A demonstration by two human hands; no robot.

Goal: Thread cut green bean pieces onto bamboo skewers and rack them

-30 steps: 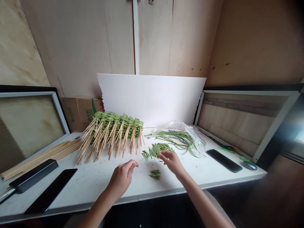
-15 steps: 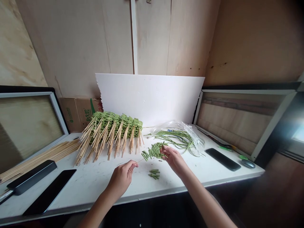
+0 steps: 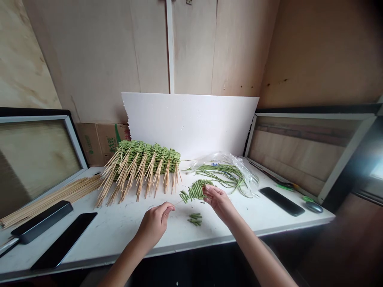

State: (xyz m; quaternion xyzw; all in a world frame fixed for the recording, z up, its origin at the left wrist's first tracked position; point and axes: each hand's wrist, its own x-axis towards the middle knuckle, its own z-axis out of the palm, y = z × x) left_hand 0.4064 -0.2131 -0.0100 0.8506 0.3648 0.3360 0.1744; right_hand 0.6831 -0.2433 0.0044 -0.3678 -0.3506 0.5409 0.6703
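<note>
My left hand (image 3: 155, 223) pinches the near end of a thin bamboo skewer (image 3: 178, 202) that points up and right. Several short green bean pieces (image 3: 194, 190) are threaded on it, side by side. My right hand (image 3: 218, 201) is closed at the far end of that row, fingers on the last pieces. A small heap of cut bean pieces (image 3: 195, 219) lies on the white table (image 3: 119, 231) just below the skewer, between my two hands.
A stack of finished bean skewers (image 3: 140, 167) lies behind. Bare bamboo sticks (image 3: 54, 197) lie at left. A clear bag with long green beans (image 3: 227, 173) sits at right. Dark flat phones (image 3: 64, 241) (image 3: 281, 201), a black bar (image 3: 42, 221) and a mouse (image 3: 314, 207) rest near the edges.
My right hand moved slightly up and left along the row of bean pieces on the skewer. My left hand stays put, still pinching the stick.
</note>
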